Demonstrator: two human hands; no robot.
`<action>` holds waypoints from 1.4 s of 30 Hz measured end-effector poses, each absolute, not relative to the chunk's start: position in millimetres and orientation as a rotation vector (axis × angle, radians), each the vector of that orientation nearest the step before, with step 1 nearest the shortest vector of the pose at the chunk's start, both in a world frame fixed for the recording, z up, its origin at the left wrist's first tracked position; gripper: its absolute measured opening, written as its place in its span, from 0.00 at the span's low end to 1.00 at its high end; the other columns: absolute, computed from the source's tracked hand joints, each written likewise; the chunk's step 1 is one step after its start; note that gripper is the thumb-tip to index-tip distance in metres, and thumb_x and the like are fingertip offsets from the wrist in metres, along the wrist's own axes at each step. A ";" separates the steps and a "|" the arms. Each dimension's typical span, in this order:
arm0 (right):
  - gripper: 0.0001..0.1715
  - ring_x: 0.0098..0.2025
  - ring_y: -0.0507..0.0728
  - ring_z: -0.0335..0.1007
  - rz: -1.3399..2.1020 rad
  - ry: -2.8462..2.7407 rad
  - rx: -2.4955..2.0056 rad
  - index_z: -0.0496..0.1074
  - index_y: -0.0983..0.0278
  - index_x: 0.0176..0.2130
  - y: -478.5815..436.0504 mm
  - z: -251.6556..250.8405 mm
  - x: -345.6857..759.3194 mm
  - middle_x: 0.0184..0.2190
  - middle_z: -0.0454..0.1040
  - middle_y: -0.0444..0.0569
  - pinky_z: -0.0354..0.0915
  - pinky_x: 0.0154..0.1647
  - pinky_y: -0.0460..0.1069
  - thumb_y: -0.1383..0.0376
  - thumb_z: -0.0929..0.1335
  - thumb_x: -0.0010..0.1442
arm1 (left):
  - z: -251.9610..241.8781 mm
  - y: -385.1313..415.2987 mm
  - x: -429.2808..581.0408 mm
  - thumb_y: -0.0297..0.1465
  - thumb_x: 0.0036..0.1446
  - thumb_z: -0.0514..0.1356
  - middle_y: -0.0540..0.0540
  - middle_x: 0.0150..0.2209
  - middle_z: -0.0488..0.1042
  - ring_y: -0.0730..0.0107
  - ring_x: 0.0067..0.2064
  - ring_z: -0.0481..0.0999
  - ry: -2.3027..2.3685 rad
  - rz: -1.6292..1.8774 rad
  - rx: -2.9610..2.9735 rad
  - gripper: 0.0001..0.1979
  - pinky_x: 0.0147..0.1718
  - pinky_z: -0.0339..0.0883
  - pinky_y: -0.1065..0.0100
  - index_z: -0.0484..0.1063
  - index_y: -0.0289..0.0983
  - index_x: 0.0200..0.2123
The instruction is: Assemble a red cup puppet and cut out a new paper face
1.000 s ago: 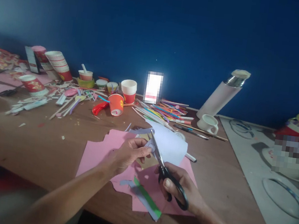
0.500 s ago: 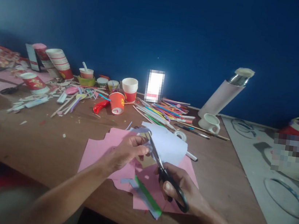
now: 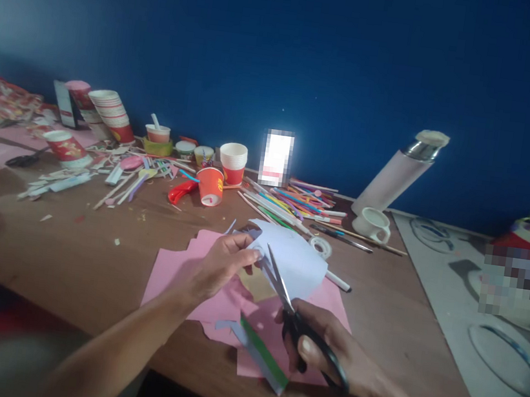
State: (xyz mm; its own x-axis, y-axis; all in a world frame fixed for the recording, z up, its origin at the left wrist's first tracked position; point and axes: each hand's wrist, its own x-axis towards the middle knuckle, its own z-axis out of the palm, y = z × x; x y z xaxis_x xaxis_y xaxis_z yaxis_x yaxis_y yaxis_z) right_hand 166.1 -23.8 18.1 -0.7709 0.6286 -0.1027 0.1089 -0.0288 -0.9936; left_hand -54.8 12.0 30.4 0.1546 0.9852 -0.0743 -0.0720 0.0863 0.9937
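Observation:
My left hand point(image 3: 227, 262) pinches the left edge of a sheet of pale blue paper point(image 3: 298, 261) between thumb and fingers. In my right hand point(image 3: 319, 342) is a pair of black-handled scissors point(image 3: 285, 292). Their blades are parted and point up and left, close to the paper beside my left thumb. Pink paper point(image 3: 174, 271) lies flat on the table under both hands. On its front part rests a green and grey-blue strip point(image 3: 259, 351). A tan piece point(image 3: 258, 283) shows between my hands.
Behind the paper lie a tape roll point(image 3: 320, 247), a marker point(image 3: 339, 282) and a pile of coloured sticks and pens point(image 3: 293, 205). A tipped red paper cup point(image 3: 210, 186), stacked cups point(image 3: 232, 163), a white mug point(image 3: 371, 224) and a leaning thermos point(image 3: 395, 176) stand along the wall.
My right hand has drawn the scissors slightly down and right, and the blades have opened wider. My left hand has shifted a little left with the paper edge. The camera view has moved slightly.

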 end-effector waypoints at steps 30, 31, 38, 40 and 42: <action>0.33 0.23 0.51 0.64 2.046 -1.799 -0.666 0.63 0.70 0.44 -15.5 21.8 182.4 0.25 0.67 0.47 0.60 0.25 0.46 0.45 0.63 0.54 | 30.7 14.2 -61.3 0.30 0.45 0.62 0.54 0.19 0.65 0.81 0.21 0.62 0.884 1.038 0.983 0.07 0.22 0.56 0.76 0.68 0.33 0.22; 0.33 0.23 0.51 0.64 2.036 -1.804 -0.664 0.64 0.70 0.45 -15.9 21.2 181.4 0.24 0.67 0.47 0.60 0.25 0.46 0.45 0.63 0.54 | 30.3 14.4 -61.6 0.30 0.44 0.62 0.54 0.19 0.65 0.81 0.20 0.62 0.876 1.026 0.979 0.07 0.22 0.56 0.76 0.68 0.33 0.21; 0.32 0.24 0.51 0.61 1.919 -1.844 -0.698 0.63 0.69 0.44 -18.8 18.8 173.4 0.24 0.64 0.46 0.59 0.26 0.46 0.44 0.63 0.54 | 26.4 16.0 -63.8 0.32 0.43 0.64 0.52 0.18 0.67 0.79 0.20 0.65 0.889 0.927 0.964 0.09 0.21 0.56 0.75 0.68 0.33 0.22; 0.30 0.24 0.51 0.61 1.876 -1.874 -0.697 0.63 0.68 0.42 -18.6 18.2 171.8 0.24 0.64 0.45 0.59 0.25 0.46 0.45 0.62 0.55 | 24.0 16.3 -64.0 0.32 0.44 0.64 0.51 0.19 0.68 0.78 0.20 0.65 0.879 0.906 0.983 0.09 0.22 0.58 0.74 0.68 0.33 0.22; 0.27 0.24 0.51 0.61 1.823 -1.909 -0.706 0.63 0.67 0.40 -18.3 17.2 170.5 0.24 0.64 0.45 0.59 0.25 0.46 0.46 0.62 0.55 | 21.9 16.6 -63.8 0.32 0.44 0.64 0.50 0.19 0.69 0.77 0.21 0.67 0.867 0.897 0.994 0.09 0.23 0.60 0.73 0.68 0.33 0.22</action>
State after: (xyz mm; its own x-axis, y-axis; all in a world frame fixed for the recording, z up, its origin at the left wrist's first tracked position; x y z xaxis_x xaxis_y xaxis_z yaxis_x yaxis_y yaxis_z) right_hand 170.5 -18.3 17.2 -0.7895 0.6116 -0.0521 0.0805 0.0189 -0.9966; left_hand -63.8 16.6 21.9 0.3736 0.9091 -0.1845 -0.2153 0.2784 0.9360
